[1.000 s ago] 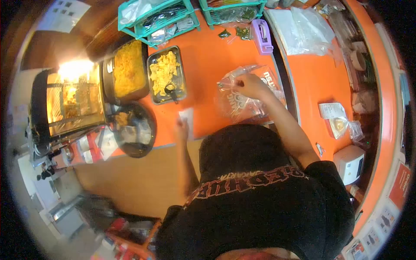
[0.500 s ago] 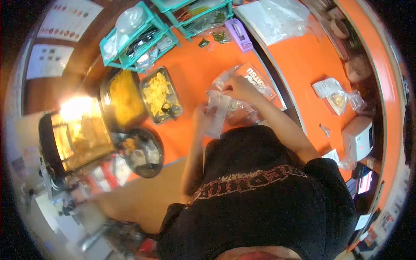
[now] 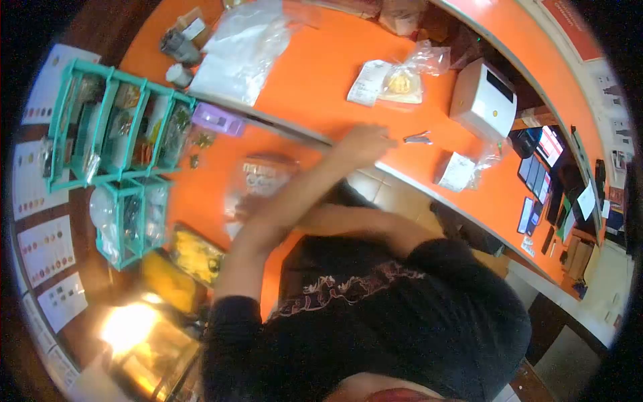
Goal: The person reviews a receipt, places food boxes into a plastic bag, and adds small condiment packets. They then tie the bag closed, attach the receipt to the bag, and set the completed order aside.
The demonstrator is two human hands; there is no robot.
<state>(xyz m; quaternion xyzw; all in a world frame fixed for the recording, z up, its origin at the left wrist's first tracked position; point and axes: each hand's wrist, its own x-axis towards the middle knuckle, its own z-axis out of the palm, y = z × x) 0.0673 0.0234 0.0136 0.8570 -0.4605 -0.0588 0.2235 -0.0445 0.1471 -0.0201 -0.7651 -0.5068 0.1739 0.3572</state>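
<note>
My left hand (image 3: 367, 145) reaches across to the right-hand counter, over my right forearm. Its fingers are stretched out and a little blurred, with nothing in them. Just past the fingertips lies a small metal tool that looks like a stapler (image 3: 418, 138). Partly hidden behind my left forearm, my right hand (image 3: 251, 209) is closed on the clear plastic bag (image 3: 232, 201). White paper (image 3: 234, 229) shows at the bag's lower end. Behind the bag lies an orange printed packet (image 3: 268, 171) with white lettering, blurred.
A receipt (image 3: 368, 82) and bagged food (image 3: 400, 84) lie near the white printer (image 3: 485, 97). Another slip (image 3: 457, 171) sits at the counter edge. Left are green racks (image 3: 120, 127), a purple case (image 3: 218, 120), a yellow-food tray (image 3: 195, 254) and a bright warmer (image 3: 151, 348).
My view and body have turned right. My left hand has let go of the white paper slip and swung over to the right counter. My right hand stays at the bag.
</note>
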